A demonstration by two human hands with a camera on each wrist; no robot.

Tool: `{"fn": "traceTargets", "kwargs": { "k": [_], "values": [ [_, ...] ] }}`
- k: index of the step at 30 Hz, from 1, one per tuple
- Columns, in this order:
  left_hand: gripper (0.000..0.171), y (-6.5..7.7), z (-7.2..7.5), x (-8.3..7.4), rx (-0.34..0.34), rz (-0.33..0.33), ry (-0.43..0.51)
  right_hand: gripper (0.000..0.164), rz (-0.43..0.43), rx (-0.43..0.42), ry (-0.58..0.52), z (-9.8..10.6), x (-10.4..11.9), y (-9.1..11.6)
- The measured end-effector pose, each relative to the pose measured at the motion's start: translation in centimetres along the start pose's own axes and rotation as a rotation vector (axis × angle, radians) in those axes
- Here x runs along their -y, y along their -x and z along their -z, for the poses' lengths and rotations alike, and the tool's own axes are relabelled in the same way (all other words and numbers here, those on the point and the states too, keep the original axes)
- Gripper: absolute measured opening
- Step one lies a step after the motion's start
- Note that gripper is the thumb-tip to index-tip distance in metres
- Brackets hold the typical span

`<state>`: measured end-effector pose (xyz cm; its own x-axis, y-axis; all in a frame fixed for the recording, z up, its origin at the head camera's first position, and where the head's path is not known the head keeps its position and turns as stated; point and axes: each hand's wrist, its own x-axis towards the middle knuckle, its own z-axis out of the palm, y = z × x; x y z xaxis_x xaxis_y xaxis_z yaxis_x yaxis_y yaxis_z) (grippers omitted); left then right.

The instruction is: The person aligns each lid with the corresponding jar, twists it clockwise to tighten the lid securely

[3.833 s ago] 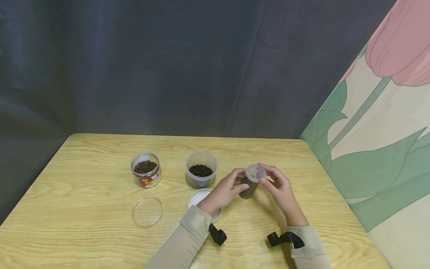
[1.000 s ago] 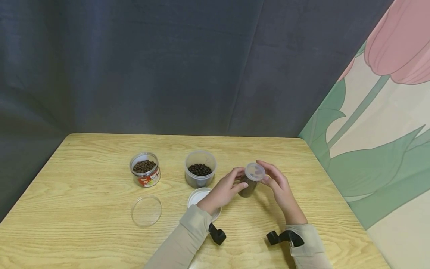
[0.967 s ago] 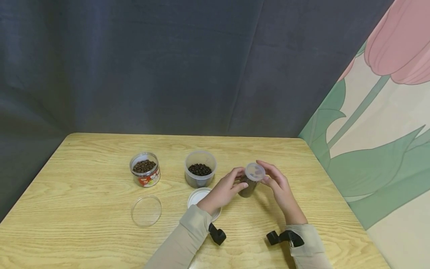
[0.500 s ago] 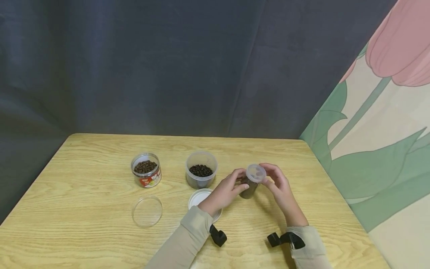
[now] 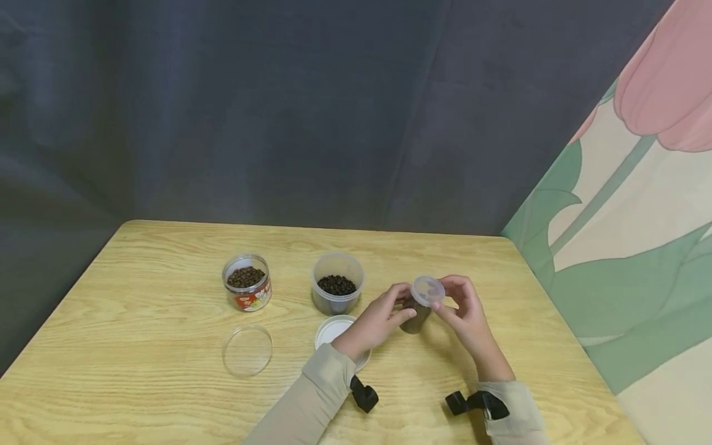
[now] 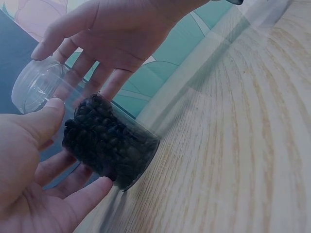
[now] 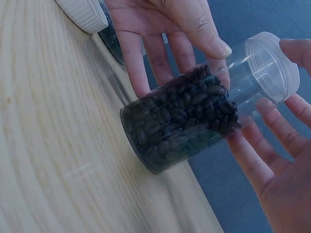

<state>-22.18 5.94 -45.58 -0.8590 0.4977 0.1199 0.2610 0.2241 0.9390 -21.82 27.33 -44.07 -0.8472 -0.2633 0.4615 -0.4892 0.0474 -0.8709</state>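
A clear plastic jar [image 7: 180, 116], partly filled with dark coffee beans, stands between the two hands, its translucent lid [image 5: 428, 290] on top. My left hand [image 5: 378, 321] holds the jar's body, with the thumb on the near side and the fingers round the far side. At the lid's right edge, my right hand [image 5: 468, 318] holds the rim between thumb and fingers. In the left wrist view the right fingers also reach behind the jar's upper part. The jar's base is at the table surface; whether it touches is hard to tell.
A translucent tub [image 5: 337, 303] of dark beans stands uncovered left of the jar. Further left is an open jar [image 5: 253, 300] of browner beans with a red label. A clear lid [image 5: 247, 351] lies before it; a white lid [image 5: 328, 330] lies partly under the left forearm.
The head view has shifted slightly. My left hand keeps its hold on the jar. My right thumb and fingers have shifted a little round the lid's rim.
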Motion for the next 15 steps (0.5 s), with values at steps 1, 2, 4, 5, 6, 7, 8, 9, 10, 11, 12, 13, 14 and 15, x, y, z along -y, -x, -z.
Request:
{"fn": "traceTargets", "kwargs": {
  "k": [1,2,4,5,6,7,8,9,10,11,12,13,14,15],
  "values": [
    [0.056,0.07,-0.01,-0.01,0.000,0.003,0.000,0.043,0.000,0.001,-0.005,-0.01,-0.05,0.05],
    [0.056,0.14,-0.02,-0.05,0.002,0.008,0.000,0.044,0.002,0.002,-0.007,-0.01,-0.08,0.12],
    [0.055,0.21,-0.11,-0.01,0.002,0.009,-0.005,0.046,0.016,0.003,-0.010,0.02,-0.10,0.23],
    [0.054,0.24,-0.14,-0.02,0.001,0.005,-0.009,0.046,0.028,0.002,-0.003,0.02,-0.06,0.25],
    [0.054,0.25,-0.16,-0.04,0.000,0.005,-0.011,0.047,0.041,0.003,0.009,0.04,-0.03,0.24],
    [0.054,0.25,-0.16,-0.06,0.001,0.006,-0.014,0.046,0.050,0.003,0.025,0.06,0.01,0.21],
    [0.053,0.23,-0.17,-0.08,0.002,0.005,-0.017,0.046,0.057,0.003,0.044,0.08,0.06,0.19],
    [0.053,0.20,-0.17,-0.08,0.001,0.005,-0.020,0.045,0.059,0.003,0.061,0.11,0.11,0.16],
    [0.053,0.19,-0.14,-0.12,0.001,0.006,-0.023,0.045,0.056,0.003,0.081,0.13,0.13,0.12],
    [0.053,0.18,-0.12,-0.13,0.001,0.008,-0.023,0.044,0.049,0.005,0.101,0.15,0.16,0.09],
    [0.053,0.17,-0.09,-0.13,0.003,0.012,-0.023,0.043,0.041,0.008,0.113,0.18,0.18,0.06],
    [0.053,0.14,-0.05,-0.14,0.003,0.014,-0.023,0.042,0.030,0.012,0.124,0.20,0.21,0.03],
    [0.053,0.11,-0.01,-0.15,0.002,0.014,-0.022,0.042,0.022,0.016,0.129,0.23,0.21,0.00],
    [0.053,0.08,0.03,-0.16,0.001,0.016,-0.022,0.042,0.016,0.021,0.133,0.25,0.21,-0.03]
  ]
}}
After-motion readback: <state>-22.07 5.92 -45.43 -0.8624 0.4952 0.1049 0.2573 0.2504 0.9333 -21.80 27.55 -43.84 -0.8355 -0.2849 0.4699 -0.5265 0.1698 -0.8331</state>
